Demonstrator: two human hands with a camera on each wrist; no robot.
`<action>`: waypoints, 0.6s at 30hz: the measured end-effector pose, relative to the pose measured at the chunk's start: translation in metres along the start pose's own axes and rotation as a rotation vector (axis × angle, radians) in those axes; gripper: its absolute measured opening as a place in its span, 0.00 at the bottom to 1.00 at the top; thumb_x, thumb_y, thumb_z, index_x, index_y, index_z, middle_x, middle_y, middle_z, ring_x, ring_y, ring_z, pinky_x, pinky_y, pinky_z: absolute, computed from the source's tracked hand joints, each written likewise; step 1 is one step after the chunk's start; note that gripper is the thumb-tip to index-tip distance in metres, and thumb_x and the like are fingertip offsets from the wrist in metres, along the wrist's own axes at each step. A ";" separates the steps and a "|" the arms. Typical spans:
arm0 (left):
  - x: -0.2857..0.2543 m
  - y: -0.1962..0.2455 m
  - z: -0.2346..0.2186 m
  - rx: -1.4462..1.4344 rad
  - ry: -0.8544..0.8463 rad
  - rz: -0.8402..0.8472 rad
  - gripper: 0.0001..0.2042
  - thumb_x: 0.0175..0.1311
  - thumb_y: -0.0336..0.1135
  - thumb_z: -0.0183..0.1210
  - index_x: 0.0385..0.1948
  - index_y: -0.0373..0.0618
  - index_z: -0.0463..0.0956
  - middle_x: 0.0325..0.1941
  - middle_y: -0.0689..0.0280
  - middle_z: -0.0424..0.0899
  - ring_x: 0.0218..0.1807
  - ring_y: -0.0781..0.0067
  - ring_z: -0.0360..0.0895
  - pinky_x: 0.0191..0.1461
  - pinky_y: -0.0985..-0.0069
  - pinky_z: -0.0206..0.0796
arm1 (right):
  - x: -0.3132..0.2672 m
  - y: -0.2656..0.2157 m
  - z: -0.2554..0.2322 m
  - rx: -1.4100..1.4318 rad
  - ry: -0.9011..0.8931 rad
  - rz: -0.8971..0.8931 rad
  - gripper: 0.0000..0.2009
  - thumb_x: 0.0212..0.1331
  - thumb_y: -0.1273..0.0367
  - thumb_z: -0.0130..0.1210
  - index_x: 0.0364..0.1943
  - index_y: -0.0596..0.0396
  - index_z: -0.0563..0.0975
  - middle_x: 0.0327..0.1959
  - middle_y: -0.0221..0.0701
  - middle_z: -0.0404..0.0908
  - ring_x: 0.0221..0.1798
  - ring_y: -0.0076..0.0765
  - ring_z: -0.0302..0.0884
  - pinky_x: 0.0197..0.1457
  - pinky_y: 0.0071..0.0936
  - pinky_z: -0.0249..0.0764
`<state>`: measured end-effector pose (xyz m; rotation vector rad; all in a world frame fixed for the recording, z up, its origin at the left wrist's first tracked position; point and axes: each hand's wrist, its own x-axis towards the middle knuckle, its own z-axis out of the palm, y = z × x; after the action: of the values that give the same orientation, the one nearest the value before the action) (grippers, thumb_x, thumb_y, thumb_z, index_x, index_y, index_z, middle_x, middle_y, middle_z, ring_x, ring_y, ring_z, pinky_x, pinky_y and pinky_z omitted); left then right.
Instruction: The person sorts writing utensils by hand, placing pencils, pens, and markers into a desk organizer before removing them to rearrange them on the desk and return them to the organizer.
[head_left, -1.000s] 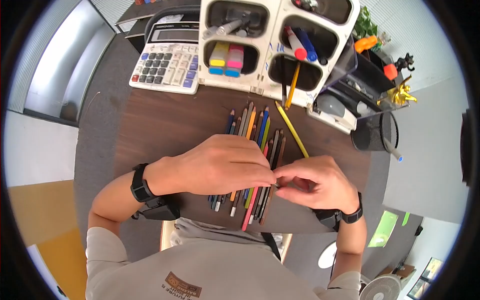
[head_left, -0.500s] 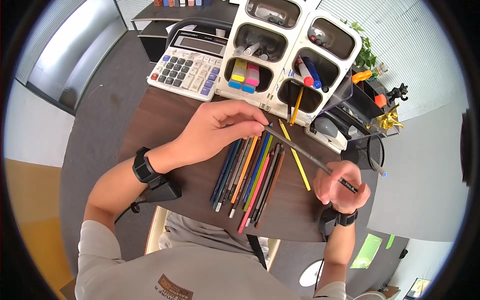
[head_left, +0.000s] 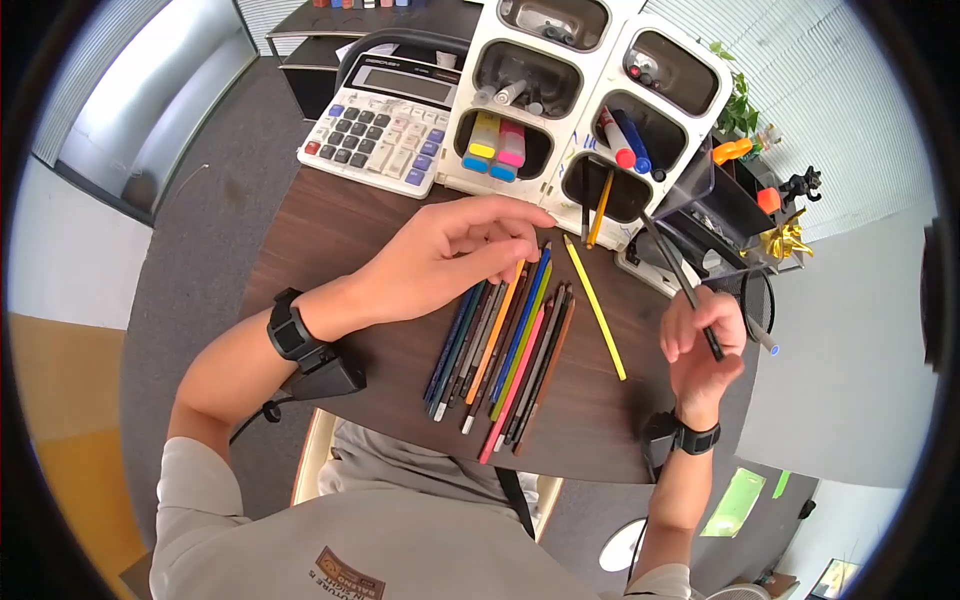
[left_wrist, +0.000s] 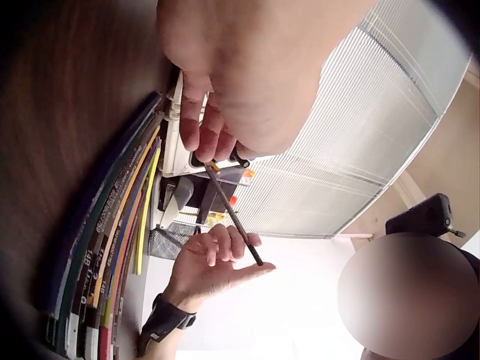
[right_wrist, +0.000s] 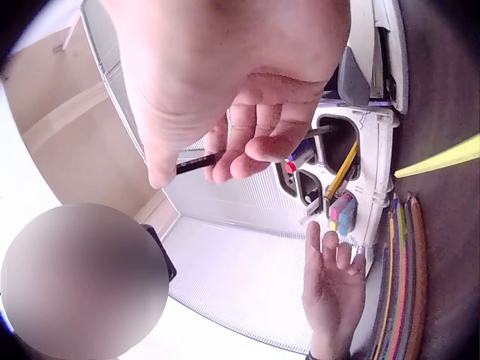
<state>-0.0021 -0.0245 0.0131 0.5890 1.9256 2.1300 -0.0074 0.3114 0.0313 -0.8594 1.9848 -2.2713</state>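
Note:
In the head view the right hand (head_left: pixel 704 345) holds a dark pencil (head_left: pixel 676 262) between thumb and fingers, its far end pointing up toward the organizer. The left hand (head_left: pixel 445 255) is raised over the upper ends of a row of coloured pencils (head_left: pixel 512 345), fingers loosely bent, holding nothing. A yellow pencil (head_left: pixel 596 310) lies apart, right of the row. The right wrist view shows the dark pencil (right_wrist: pixel 196 164) against the right hand's fingers (right_wrist: pixel 247 135). From the left wrist, the same pencil (left_wrist: pixel 234 217) is seen beyond the left hand's fingertips.
A white organizer (head_left: pixel 548 190) with markers, highlighters and two pencils in its compartments stands at the back. Left of it is a calculator (head_left: pixel 376 125). A stapler (head_left: pixel 655 270), a black mesh cup (head_left: pixel 757 300) and a dark desk caddy (head_left: pixel 735 190) are on the right.
The left hand has let go of the dark pencil's end. In the right hand, the pencil has swung steeper, its far end now up by the organizer's right side. Earlier both hands were together over the row.

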 end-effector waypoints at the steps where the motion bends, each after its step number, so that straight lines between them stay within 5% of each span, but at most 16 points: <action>1: -0.001 -0.002 -0.001 -0.015 -0.026 0.000 0.21 0.83 0.28 0.58 0.74 0.42 0.72 0.56 0.63 0.86 0.48 0.78 0.82 0.54 0.76 0.78 | 0.001 -0.001 0.003 -0.056 0.014 0.025 0.38 0.64 0.31 0.63 0.45 0.58 0.78 0.28 0.27 0.77 0.27 0.23 0.73 0.30 0.22 0.67; 9: -0.002 -0.002 0.008 -0.039 -0.213 -0.005 0.37 0.79 0.28 0.63 0.86 0.47 0.54 0.85 0.56 0.67 0.70 0.62 0.81 0.66 0.68 0.80 | 0.004 0.004 0.015 -0.148 -0.040 0.172 0.32 0.75 0.46 0.63 0.63 0.64 0.79 0.39 0.32 0.84 0.33 0.22 0.79 0.35 0.21 0.74; 18: -0.002 -0.003 0.011 -0.083 -0.228 -0.021 0.37 0.77 0.27 0.64 0.84 0.46 0.57 0.84 0.57 0.65 0.71 0.62 0.80 0.66 0.67 0.80 | 0.006 0.010 0.018 -0.137 -0.049 0.238 0.22 0.82 0.61 0.57 0.69 0.63 0.78 0.43 0.34 0.86 0.36 0.24 0.82 0.38 0.22 0.78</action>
<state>0.0044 -0.0148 0.0107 0.7548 1.7070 2.0199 -0.0087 0.2911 0.0257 -0.6385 2.1124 -1.9882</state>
